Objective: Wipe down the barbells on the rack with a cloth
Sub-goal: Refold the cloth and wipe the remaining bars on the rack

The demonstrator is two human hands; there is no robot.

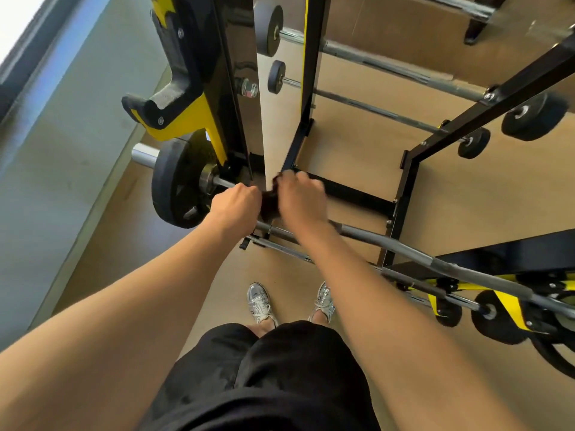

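A grey curl barbell [404,253] lies across the low black-and-yellow rack [199,116], with a black plate [174,185] on its left end. A dark cloth [269,202] is bunched between my two hands above the bar's left part. My left hand [235,203] grips the cloth's left side with curled fingers. Just to its right, my right hand [300,197] grips the other side; it is blurred. Whether the cloth touches the bar is hidden by my hands.
A black frame [401,188] behind holds several smaller fixed barbells [373,110] on its arms. More black plates [494,318] sit at the lower right. A pale wall [62,144] runs along the left. My silver shoes [259,303] stand on the tan floor.
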